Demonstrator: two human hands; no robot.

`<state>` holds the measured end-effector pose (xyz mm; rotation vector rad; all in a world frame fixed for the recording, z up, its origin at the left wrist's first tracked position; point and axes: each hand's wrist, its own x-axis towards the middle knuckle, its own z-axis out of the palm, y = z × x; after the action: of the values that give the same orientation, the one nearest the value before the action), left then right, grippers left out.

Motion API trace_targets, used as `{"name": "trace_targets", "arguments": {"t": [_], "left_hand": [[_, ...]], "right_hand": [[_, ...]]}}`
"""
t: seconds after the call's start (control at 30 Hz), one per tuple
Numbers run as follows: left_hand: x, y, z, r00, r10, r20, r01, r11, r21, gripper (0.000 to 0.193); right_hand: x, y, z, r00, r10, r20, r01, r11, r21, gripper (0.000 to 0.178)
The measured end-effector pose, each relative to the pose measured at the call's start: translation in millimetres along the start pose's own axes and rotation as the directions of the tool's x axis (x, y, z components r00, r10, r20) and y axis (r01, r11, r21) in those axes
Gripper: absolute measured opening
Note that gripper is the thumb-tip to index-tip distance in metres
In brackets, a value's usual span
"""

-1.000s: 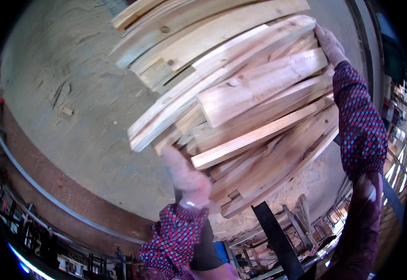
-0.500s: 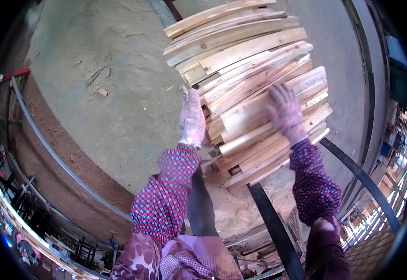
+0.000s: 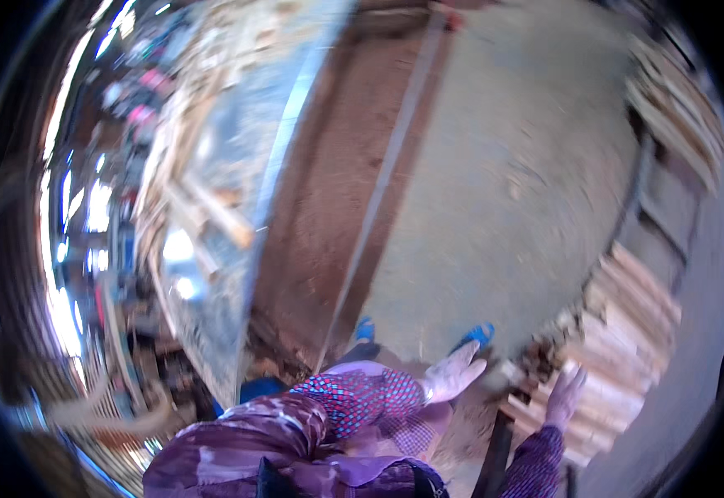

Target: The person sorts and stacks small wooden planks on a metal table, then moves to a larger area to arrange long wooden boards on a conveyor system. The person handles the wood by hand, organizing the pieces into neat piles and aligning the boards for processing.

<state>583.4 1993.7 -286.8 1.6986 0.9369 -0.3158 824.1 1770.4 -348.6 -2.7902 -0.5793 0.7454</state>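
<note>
My left hand (image 3: 453,375), in a pale work glove, hovers in front of my body with its fingers stretched out and nothing in them. To its right is a stack of short, light-coloured wooden boards (image 3: 623,332), on dark metal bars (image 3: 494,452). My right hand (image 3: 564,400), gloved too, is at the near left side of that stack. Its fingers point up and lie apart, and no board shows in them. Whether it touches the boards is blurred. Patterned sleeves cover both forearms.
Another pile of boards (image 3: 681,108) lies at the far right. Along the left runs a metal-topped bench (image 3: 275,191) with loose wooden strips (image 3: 216,212) on it. A long narrow rail (image 3: 382,178) crosses the floor. My blue sandals (image 3: 476,334) stand on grey concrete (image 3: 494,199).
My view has swung left, so the stack now sits at the right and the bench shows. My left hand has come away from the boards' ends; my right hand has left their top middle.
</note>
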Motion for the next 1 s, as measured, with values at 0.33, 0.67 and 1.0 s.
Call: {"name": "trace_targets", "arguments": {"t": [0.33,0.67,1.0], "left_hand": [[-215.9,17.6,-249.0,0.659,-0.149,-0.737,0.253,0.967,0.031,0.084],[-298.7,-208.2,-490.4,0.052,-0.778,-0.626,0.476,0.571,-0.669,0.111],[-354.7,-179.2,-544.0,0.204,-0.835,-0.511,-0.235,0.465,-0.853,0.082]], "right_hand": [[-72.5,-281.4,-20.3,0.832,-0.501,0.237,0.395,0.836,0.382,0.059],[-238.4,-713.5,1.3,0.448,-0.778,0.441,0.891,0.428,-0.151,0.096],[-252.3,-802.5,43.1,0.549,-0.72,0.424,0.817,0.569,-0.093,0.071]]}}
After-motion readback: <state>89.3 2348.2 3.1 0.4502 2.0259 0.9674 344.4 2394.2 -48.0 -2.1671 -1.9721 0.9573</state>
